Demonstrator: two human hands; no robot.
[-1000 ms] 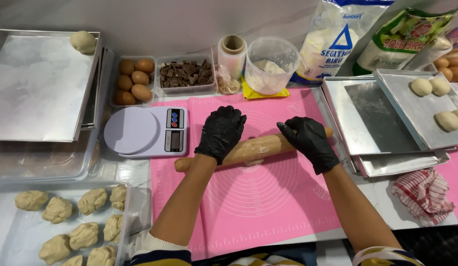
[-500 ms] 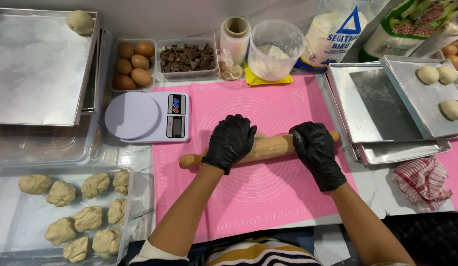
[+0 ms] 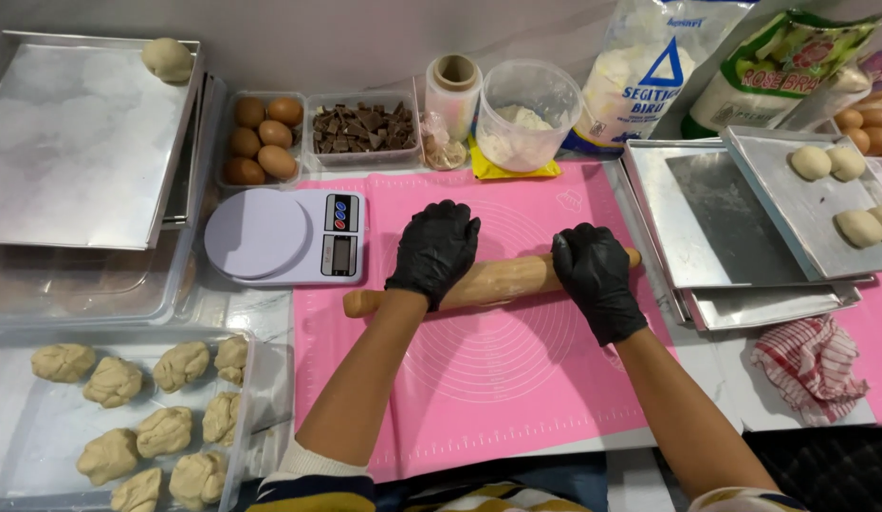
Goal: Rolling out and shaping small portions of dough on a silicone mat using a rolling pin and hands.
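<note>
Two black-gloved hands press down on a long wooden rolling pin (image 3: 488,283) lying slightly tilted across a pink silicone baking mat (image 3: 517,379) on the tabletop (image 3: 716,379). The left hand (image 3: 433,248) lies with its fingers curved over the pin left of its middle; the right hand (image 3: 593,270) is curled over the pin near its right end. Whether anything lies under the pin cannot be told.

Just left of the mat sits a white digital kitchen scale (image 3: 287,235). Behind it, a clear plastic tray of brown eggs (image 3: 259,140) stands beside a clear tub of chopped chocolate pieces (image 3: 363,128). Farther along the back edge are a roll of clear film (image 3: 453,90), a round clear container of white flour (image 3: 526,114) and a large white flour bag (image 3: 650,71).

At lower left, a clear plastic tray (image 3: 261,398) holds rough lumps of pale dough (image 3: 142,408). Stacked metal baking trays (image 3: 735,228) at right carry four smooth dough balls (image 3: 844,190); a red-and-white checked cloth (image 3: 811,365) lies crumpled in front of them. A single dough ball (image 3: 168,59) rests on a metal tray (image 3: 71,142) at upper left.
</note>
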